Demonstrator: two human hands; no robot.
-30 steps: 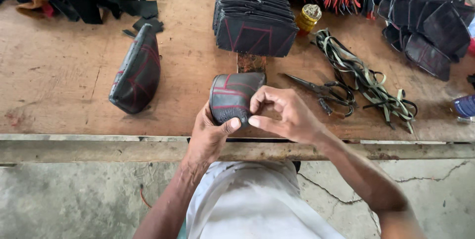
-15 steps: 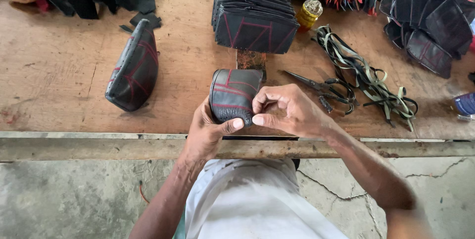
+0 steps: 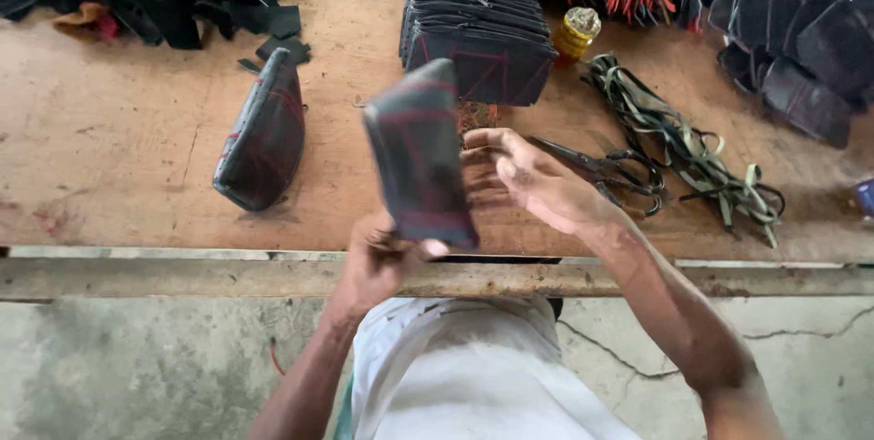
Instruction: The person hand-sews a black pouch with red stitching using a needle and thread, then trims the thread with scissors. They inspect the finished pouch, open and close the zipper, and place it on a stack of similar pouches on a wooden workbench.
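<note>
Over the tabletop [image 3: 118, 158] edge, past a dark stitched pad [image 3: 264, 135] lying at left, the left hand [image 3: 378, 262] clamps the bottom of a blurred dark stitched piece [image 3: 421, 153] held upright. Beside it the right hand [image 3: 533, 181] spreads loose, fingers apart, near the scissors [image 3: 605, 167]; gripped so low, the piece could flop or slip free
</note>
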